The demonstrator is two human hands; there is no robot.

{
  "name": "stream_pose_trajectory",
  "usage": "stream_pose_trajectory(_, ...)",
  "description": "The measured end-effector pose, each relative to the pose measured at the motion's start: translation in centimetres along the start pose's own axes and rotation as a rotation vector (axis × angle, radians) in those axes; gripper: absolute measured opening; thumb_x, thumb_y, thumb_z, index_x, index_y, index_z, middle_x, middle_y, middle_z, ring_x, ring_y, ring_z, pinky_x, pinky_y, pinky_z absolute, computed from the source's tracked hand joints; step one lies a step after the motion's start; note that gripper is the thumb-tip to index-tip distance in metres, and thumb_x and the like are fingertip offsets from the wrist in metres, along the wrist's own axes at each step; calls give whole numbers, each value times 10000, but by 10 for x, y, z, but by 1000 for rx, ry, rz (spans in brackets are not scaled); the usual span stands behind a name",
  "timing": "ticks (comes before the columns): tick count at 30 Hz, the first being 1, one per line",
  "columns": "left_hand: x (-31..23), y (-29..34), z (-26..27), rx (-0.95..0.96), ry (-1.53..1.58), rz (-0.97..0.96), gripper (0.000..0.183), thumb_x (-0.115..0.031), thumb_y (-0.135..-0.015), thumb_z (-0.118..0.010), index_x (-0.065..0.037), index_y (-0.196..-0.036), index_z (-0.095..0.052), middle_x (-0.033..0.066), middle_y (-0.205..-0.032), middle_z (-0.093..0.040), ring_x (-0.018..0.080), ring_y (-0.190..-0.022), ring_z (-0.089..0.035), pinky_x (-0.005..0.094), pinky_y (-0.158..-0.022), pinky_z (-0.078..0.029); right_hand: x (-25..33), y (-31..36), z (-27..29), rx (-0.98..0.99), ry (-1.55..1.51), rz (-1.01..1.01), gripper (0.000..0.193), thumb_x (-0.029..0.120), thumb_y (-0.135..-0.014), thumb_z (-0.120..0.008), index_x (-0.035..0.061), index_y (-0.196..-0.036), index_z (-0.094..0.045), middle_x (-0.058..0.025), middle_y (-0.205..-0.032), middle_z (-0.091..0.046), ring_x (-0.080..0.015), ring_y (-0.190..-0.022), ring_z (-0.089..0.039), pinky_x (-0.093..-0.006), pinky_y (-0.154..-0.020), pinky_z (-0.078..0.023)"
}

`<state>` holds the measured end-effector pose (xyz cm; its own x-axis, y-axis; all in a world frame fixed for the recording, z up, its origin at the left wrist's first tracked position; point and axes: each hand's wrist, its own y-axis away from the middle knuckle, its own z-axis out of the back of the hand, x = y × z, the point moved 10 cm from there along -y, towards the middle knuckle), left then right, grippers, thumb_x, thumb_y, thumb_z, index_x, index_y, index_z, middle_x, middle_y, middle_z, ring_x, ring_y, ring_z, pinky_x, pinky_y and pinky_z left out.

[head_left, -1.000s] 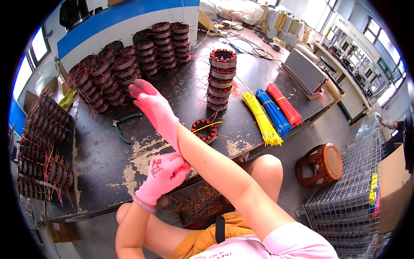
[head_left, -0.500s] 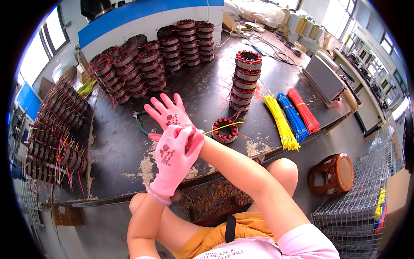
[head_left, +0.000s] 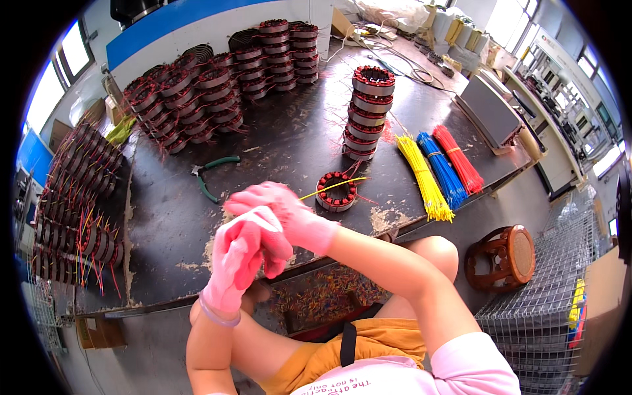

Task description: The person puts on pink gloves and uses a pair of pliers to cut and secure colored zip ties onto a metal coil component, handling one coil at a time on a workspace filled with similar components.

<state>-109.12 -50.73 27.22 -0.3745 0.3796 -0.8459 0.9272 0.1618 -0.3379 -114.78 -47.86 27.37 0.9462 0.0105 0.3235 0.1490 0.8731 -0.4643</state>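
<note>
Both my hands wear pink gloves and meet above the front of the dark table. My left hand (head_left: 240, 253), with a band at its wrist, has its fingers curled in; what they hold, if anything, is hidden. Just beyond and against it, my right hand (head_left: 283, 209) has bent fingers, smeared by motion. A single motor stator (head_left: 337, 205) with red windings lies right of my right hand. A yellow wire (head_left: 342, 185) runs across this ring toward my right hand. Green-handled pliers (head_left: 224, 161) lie on the table beyond my hands. A tall stator stack (head_left: 368, 118) stands behind the single ring.
Bundles of yellow (head_left: 424, 181), blue (head_left: 444, 174) and red wires (head_left: 461, 161) lie at the right. Many stator stacks (head_left: 204, 99) line the back; more (head_left: 79, 217) stand at the left. A wooden stool (head_left: 497, 260) and wire cage (head_left: 533, 316) are at lower right.
My left hand has left the right glove's cuff and moved down and left. My right hand's spread fingers have folded over toward the left hand. The pliers now show fully.
</note>
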Motion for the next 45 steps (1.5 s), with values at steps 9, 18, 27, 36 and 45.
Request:
stream_pose_trajectory(9,37,-31,-49,160,-864,-120,242,24,-911,-657,-13,-1149,-681,112,-1184,-644,230,-1091,-625,336,-937,-512,-117,175,44,79,408,-503,370,249,-822,-736,94,-1146,-645,-108,-1124,-637,-304,-1034,-648,-442,-845,-548)
stream_pose_trajectory(18,83,-29,-33,315,-1390,29,1036,-266,-566,-906,-20,-1462,-447,217,-1515,-439,429,-1375,-433,495,-1148,-370,-37,138,0,-19,146,-467,243,223,-905,-615,103,-1117,-628,-85,-1149,-636,-254,-1020,-658,-386,-839,-536)
stream_pose_trajectory(27,98,-27,-34,404,-1588,98,936,-152,-628,-861,-28,-1464,-460,210,-1480,-477,402,-1328,-491,455,-1117,-411,-165,418,267,-434,742,-1324,350,410,-911,-681,90,-1047,-719,-113,-1048,-717,-284,-978,-699,-408,-849,-548)
stream_pose_trajectory(36,99,-30,-36,452,-1500,132,944,-141,-590,-886,-22,-1438,-487,191,-1475,-487,391,-1329,-487,460,-1115,-412,-210,445,249,-139,631,-1501,228,343,-911,-704,123,-973,-712,-89,-969,-744,-303,-918,-723,-444,-778,-556)
stream_pose_trajectory(45,97,-27,-38,443,-1517,114,921,-122,-617,-858,-45,-1455,-484,178,-1493,-477,390,-1342,-478,461,-1131,-396,-201,450,261,-73,753,-1497,205,320,-939,-660,135,-1022,-693,-90,-971,-744,-292,-935,-718,-442,-781,-555)
